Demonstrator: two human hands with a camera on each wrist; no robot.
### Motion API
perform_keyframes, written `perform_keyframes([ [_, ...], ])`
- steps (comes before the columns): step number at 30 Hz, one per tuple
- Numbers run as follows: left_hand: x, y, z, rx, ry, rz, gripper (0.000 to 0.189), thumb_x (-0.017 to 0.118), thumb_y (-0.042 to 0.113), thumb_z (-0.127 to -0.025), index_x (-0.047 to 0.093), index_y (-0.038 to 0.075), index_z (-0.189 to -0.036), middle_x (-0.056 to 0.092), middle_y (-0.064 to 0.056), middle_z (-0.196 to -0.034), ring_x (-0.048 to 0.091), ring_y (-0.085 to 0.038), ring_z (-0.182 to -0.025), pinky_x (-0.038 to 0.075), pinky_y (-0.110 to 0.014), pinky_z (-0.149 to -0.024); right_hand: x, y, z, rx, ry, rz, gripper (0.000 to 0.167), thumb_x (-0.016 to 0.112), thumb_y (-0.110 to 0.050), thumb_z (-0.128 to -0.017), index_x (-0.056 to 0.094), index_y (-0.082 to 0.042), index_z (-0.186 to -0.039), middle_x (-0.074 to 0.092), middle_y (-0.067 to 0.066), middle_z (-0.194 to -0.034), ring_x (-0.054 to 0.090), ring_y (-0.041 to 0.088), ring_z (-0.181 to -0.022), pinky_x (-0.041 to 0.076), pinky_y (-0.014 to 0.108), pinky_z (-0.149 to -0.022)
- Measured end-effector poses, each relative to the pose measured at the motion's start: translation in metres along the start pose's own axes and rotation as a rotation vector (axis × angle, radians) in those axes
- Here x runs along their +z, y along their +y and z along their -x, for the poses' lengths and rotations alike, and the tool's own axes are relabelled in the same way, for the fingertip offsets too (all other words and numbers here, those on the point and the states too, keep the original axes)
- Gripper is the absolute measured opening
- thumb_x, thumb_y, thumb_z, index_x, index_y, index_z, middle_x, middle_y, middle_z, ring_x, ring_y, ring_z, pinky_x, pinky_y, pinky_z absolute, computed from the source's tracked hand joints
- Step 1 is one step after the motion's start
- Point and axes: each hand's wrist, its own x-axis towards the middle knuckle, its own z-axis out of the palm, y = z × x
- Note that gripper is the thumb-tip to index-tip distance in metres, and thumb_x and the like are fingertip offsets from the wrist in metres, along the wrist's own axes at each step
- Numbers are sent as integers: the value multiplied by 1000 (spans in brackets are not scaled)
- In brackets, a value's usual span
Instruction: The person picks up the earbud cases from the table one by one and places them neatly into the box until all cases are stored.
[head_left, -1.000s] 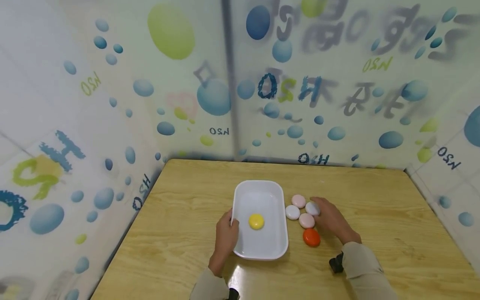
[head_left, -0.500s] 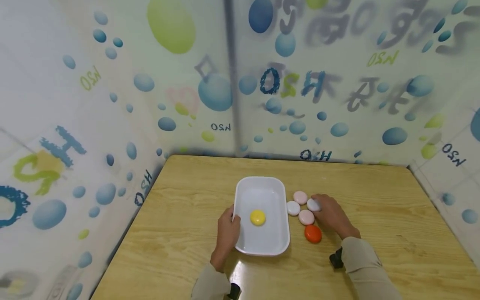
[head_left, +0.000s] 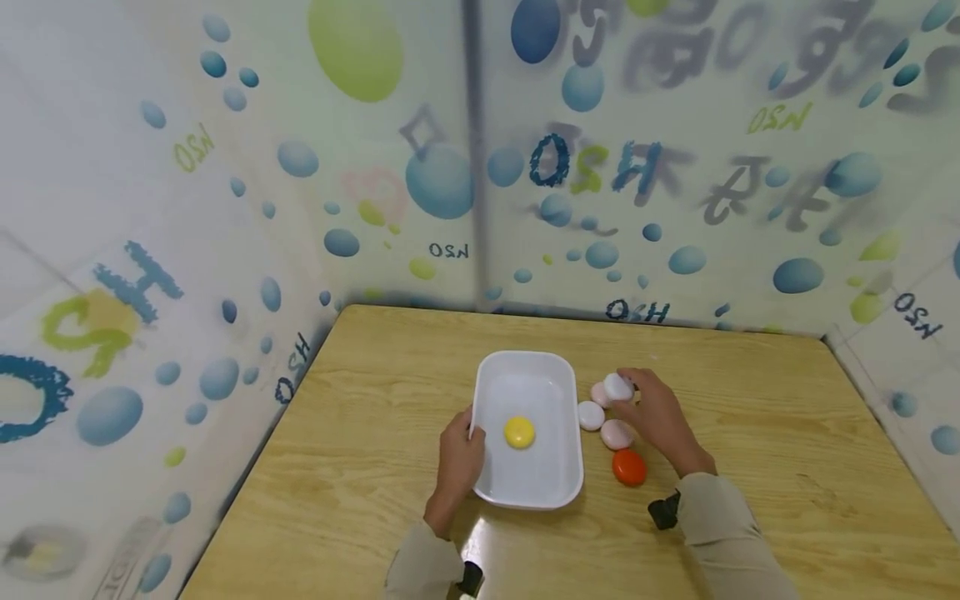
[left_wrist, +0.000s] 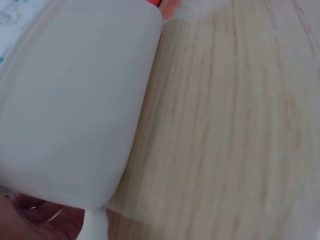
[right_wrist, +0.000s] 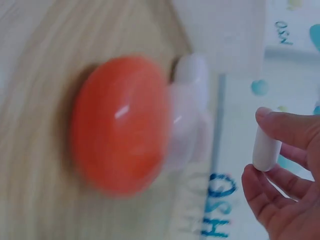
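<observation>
My left hand [head_left: 459, 454] grips the left rim of a white rectangular tray [head_left: 527, 383], thumb over the edge; in the left wrist view the tray's outer wall [left_wrist: 80, 100] hides most of that hand. Inside the tray lies a glossy yellow disc [head_left: 519, 432]. To the right of the tray, my right hand [head_left: 662, 421] pinches a smooth white disc [head_left: 618, 387] between thumb and fingers, raised above the others. The right wrist view shows this white disc [right_wrist: 266, 147] edge-on. Below the hand lie a white disc [head_left: 591, 416], a pink disc [head_left: 617, 434] and a partly covered pink disc [head_left: 598, 395].
A larger red-orange disc [head_left: 629, 467] lies on the wooden table [head_left: 375, 383] nearest my right wrist. Walls with a blue and green bubble print [head_left: 675, 208] stand behind the table and at both sides.
My right hand has lifted the white disc off the table and moved slightly back and left with it. My left hand stays on the tray rim; the view has shifted slightly.
</observation>
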Motion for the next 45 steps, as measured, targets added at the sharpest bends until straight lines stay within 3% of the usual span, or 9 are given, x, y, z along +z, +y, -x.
perform_keyframes([
  [7,-1,0,-1,9,3,-13,39,52,-5,-88,63,-8,-125,68,-24,-115,63,-36,-108,54,-50,-91,9,-33,-13,-41,-26,-72,56,71,-8,-89,49,1,-141,53,22,-136,55,36,-115,53,49,-94],
  [14,-1,1,0,-2,2,-13,39,52,-4,-88,63,-9,-125,68,-24,-115,64,-35,-107,55,-49,-89,30,-60,-24,-91,-138,-158,56,72,-5,-88,52,-2,-140,52,19,-140,57,35,-117,52,47,-98],
  [23,3,-3,0,57,28,-44,39,52,-7,-84,65,-9,-121,69,-23,-110,65,-35,-103,55,-49,-86,59,-72,-35,-186,-187,-124,50,74,-1,-84,58,3,-132,59,20,-129,61,32,-107,55,43,-91],
  [31,0,-3,-1,67,27,-46,40,52,-8,-84,65,-10,-122,69,-23,-110,65,-36,-104,55,-49,-86,68,-82,-37,-174,-202,-85,47,73,0,-84,59,1,-129,60,17,-126,59,28,-104,52,45,-93],
  [39,0,-1,1,64,26,-48,39,52,-6,-85,65,-10,-122,69,-24,-111,65,-35,-104,55,-48,-86,79,-84,-40,-178,-251,30,46,74,-1,-83,61,2,-127,61,18,-125,56,31,-117,45,47,-104],
  [45,0,0,0,49,12,-30,40,50,-5,-87,63,-10,-124,68,-25,-114,64,-35,-106,54,-49,-88,83,-88,-44,-167,-285,135,47,75,-1,-82,62,0,-127,62,15,-122,57,28,-110,47,45,-102],
])
